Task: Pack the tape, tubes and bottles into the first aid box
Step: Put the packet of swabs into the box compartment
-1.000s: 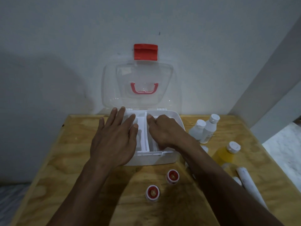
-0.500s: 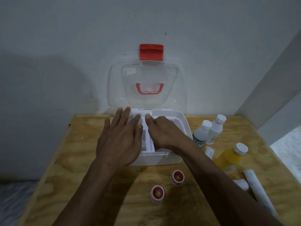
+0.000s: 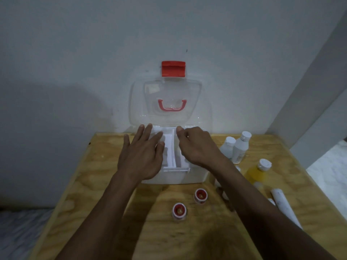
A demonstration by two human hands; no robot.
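Note:
The white first aid box (image 3: 180,177) stands open at the table's far middle, its clear lid (image 3: 169,102) with a red latch leaning on the wall. My left hand (image 3: 141,156) lies flat over the box's left part, fingers spread. My right hand (image 3: 197,147) rests over the right part with fingers curled down into it; whether it grips anything is hidden. A white divider tray (image 3: 170,147) shows between them. Two white bottles (image 3: 237,147) stand to the right, a yellow bottle (image 3: 258,170) nearer, a white tube (image 3: 283,205) at the right edge.
Two small red-capped jars (image 3: 201,196) (image 3: 179,211) sit on the plywood table (image 3: 93,175) just in front of the box. A grey wall rises right behind the box. The table's right edge drops off beside the tube.
Both hands have shifted slightly further back over the box; the view has shifted slightly. Nothing on the table has been moved.

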